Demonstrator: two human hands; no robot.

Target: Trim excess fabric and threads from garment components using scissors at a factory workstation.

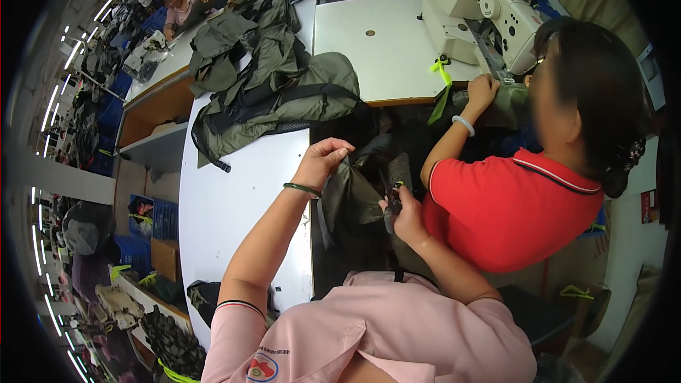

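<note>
Beside the white desk [234,198], head view: the left hand [323,159] pinches up a fold of the dark olive fabric piece [351,195], which hangs just right of the desk edge. The right hand [404,216], right of that edge and lower, is clenched on small snips [392,195] touching the cloth. The fabric looks light, soft and limp, likely best gripped at a seam or edge. Behind, olive garments [277,85] lie heaped on the desk; a co-worker in red [511,206] sits at a sewing machine [482,7].
</note>
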